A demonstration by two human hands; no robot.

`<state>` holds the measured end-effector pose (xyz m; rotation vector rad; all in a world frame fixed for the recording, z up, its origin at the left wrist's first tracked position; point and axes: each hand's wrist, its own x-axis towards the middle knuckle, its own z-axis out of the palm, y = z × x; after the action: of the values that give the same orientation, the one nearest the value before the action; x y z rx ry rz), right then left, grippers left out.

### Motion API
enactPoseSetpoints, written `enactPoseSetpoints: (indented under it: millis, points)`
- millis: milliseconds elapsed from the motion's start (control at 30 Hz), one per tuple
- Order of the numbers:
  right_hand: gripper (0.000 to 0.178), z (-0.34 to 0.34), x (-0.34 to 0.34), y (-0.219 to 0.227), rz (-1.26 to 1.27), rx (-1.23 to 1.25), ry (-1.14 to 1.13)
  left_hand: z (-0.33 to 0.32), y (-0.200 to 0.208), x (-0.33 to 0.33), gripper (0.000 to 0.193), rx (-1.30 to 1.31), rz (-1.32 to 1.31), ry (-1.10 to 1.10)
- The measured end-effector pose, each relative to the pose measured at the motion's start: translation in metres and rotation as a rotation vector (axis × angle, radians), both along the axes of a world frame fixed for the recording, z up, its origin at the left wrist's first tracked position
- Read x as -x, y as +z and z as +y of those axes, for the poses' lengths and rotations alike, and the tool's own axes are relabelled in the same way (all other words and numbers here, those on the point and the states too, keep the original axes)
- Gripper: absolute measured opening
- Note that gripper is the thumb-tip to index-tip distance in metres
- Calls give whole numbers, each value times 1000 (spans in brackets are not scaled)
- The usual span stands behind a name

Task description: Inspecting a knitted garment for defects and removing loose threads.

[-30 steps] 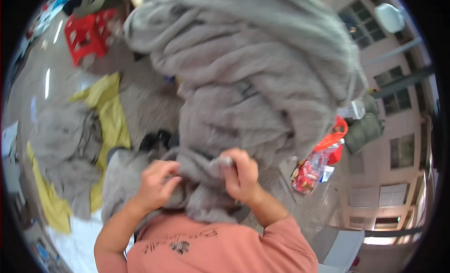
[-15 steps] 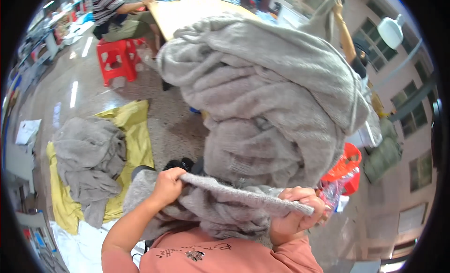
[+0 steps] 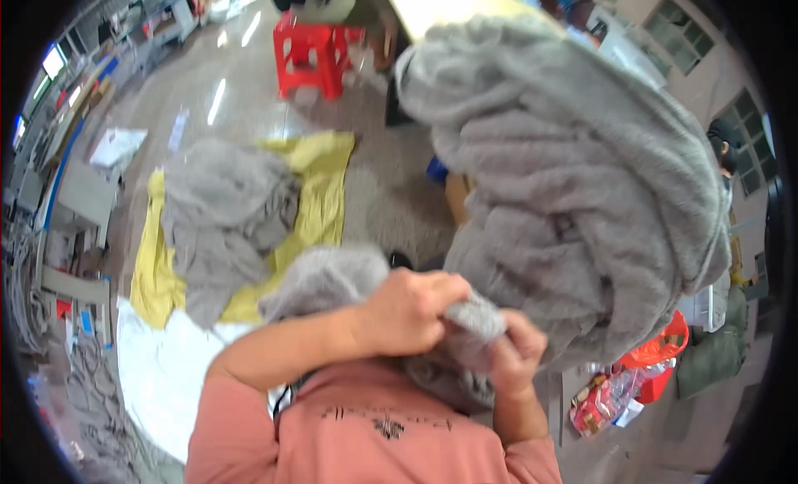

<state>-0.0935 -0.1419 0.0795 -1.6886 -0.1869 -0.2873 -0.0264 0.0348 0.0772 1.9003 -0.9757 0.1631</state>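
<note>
My left hand [image 3: 407, 313] is closed on a grey fuzzy knit garment [image 3: 475, 319], its forearm reaching across my front. Close by on the right, my right hand [image 3: 517, 351] grips the same garment, fingers curled round it. A short band of the edge shows between the two hands. The rest hangs over my lap, partly hidden by my arms, and its kind cannot be made out. Just beyond my right hand rises a big heap of grey fuzzy fabric [image 3: 573, 185], piled on the table [image 3: 449, 8].
On the floor to the left, a grey fabric pile [image 3: 224, 201] lies on a yellow cloth [image 3: 328, 189], beside a white sheet [image 3: 166, 384]. A red stool [image 3: 312, 61] stands farther off. At right are a red bag [image 3: 661, 343], a dark green sack [image 3: 713, 351] and another person [image 3: 725, 143].
My hands have come together, so the garment edge once stretched between them is bunched and short. The view has swung left. The other person's raised arm no longer shows.
</note>
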Motion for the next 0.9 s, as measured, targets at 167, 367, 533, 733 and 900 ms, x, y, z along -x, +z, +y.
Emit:
enactPoseSetpoints:
  millis: [167, 367, 533, 733, 900]
  points:
    - [23, -40, 19, -20, 61, -412, -191, 68, -89, -12, 10, -404, 151, 51]
    - [32, -53, 16, -26, -27, -595, -10, 115, -148, -29, 45, -354, 334, 177]
    - [29, -50, 12, -26, -9, -504, 1, 104, -189, 1, 47, -742, -60, 207]
    - [24, -46, 9, -34, 60, -345, 45, 188, -132, -22, 16, -387, 89, 823]
    - [23, -18, 11, -37, 153, -125, 127, 282, 41, 20, 28, -71, -8, 1284]
